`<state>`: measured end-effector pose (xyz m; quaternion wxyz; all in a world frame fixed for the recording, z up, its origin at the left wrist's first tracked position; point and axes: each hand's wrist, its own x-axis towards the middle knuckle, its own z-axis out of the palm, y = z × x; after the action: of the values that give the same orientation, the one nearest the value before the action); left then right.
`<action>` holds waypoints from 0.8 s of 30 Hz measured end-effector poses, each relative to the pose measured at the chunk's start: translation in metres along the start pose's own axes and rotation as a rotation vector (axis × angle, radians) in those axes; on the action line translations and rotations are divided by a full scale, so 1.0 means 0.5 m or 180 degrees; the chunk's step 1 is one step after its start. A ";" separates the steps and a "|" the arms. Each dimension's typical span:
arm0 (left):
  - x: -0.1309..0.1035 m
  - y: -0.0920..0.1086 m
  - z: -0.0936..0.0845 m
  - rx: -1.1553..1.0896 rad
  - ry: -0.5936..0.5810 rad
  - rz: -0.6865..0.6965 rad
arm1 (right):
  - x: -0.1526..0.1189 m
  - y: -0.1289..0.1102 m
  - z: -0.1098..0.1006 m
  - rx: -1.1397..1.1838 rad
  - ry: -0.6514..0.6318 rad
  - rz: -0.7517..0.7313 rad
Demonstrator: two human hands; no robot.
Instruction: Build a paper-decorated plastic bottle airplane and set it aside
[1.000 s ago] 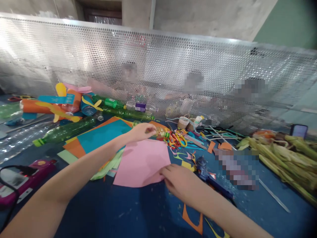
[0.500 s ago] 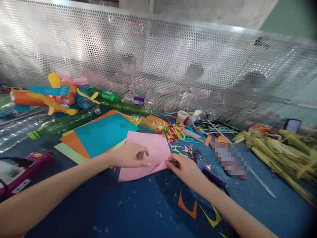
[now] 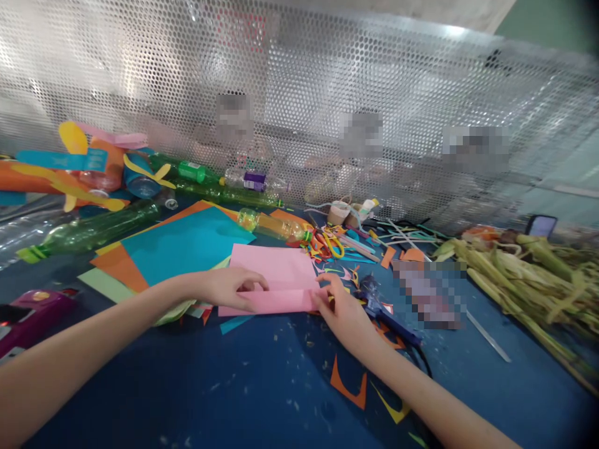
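A sheet of pink paper [image 3: 276, 265] lies in front of me, its near edge turned up into a flat strip along the front. My left hand [image 3: 229, 288] grips the left part of that strip, fingers curled and thumb against the paper. At the strip's right end, my right hand [image 3: 344, 312] pinches the paper between thumb and fingers. Behind the left hand are a blue sheet [image 3: 182, 243] and orange, yellow and pale green sheets, partly overlapping. A dark blue glue gun [image 3: 393, 321] rests just right of my right hand.
Green bottles [image 3: 103, 227] and paper-winged bottle models [image 3: 98, 168] stand left. A magenta power strip [image 3: 40, 315] is nearer. Scissors [image 3: 334, 243], straws and paper scraps [image 3: 349, 383] lie right of centre; corn husks [image 3: 528, 274] far right. A perforated metal screen [image 3: 299, 93] reflects people.
The pink paper's near edge has been folded up and over from its lifted corner. My left hand has closed on the fold; my right hand still pinches the right end. The view has shifted slightly.
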<state>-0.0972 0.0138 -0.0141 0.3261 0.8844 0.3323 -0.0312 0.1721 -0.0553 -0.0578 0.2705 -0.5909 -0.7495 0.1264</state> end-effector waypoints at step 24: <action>0.011 -0.046 -0.002 -0.0822 -0.0197 0.0454 | 0.013 0.002 0.009 -0.0718 -0.0034 -0.0210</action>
<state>-0.1071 0.0306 -0.0274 0.4487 0.8551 0.2597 0.0078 0.1695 -0.0483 -0.0606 0.2023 -0.5919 -0.7794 0.0355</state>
